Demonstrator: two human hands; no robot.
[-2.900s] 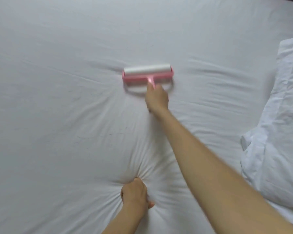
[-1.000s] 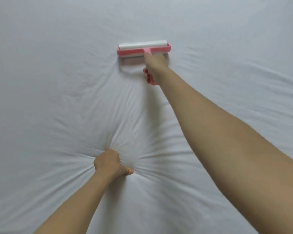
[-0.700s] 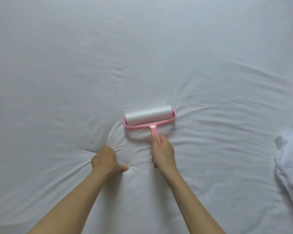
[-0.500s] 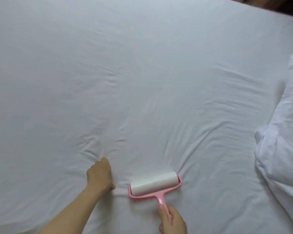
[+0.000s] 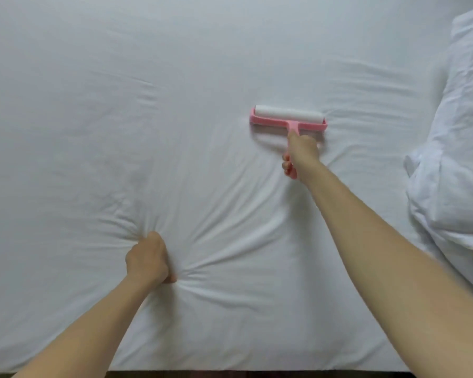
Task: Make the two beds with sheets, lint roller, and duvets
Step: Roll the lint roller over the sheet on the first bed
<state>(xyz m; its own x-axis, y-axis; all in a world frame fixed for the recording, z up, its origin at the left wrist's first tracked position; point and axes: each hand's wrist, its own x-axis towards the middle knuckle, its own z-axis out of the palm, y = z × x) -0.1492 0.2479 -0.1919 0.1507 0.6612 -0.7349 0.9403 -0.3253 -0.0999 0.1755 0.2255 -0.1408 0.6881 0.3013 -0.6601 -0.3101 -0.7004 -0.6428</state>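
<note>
The right grip (image 5: 302, 152) is closed tight round the pink handle of the lint roller (image 5: 288, 118), forefinger laid up the stem. Half a second ago that roller sat at the near edge of the bed, close by the left grip (image 5: 148, 259). Now the arm is stretched long and the white roll lies flat on the sheet (image 5: 175, 91), just ahead of the right grip and well apart from the left one.

The left grip has changed too. It lay lightly on fairly smooth fabric then. Now its fingers are curled down into the sheet and creases fan out from under it, so it looks to be gathering and anchoring the cloth while the roller runs.

This stroke also runs further to the right grip's outer side than the stroke 1 second ago, nearer the bundled white bedding (image 5: 453, 159). I judge that the lint pass is working across this bed lane by lane. The duvet step is not yet begun, and only 1 bed shows here.
</note>
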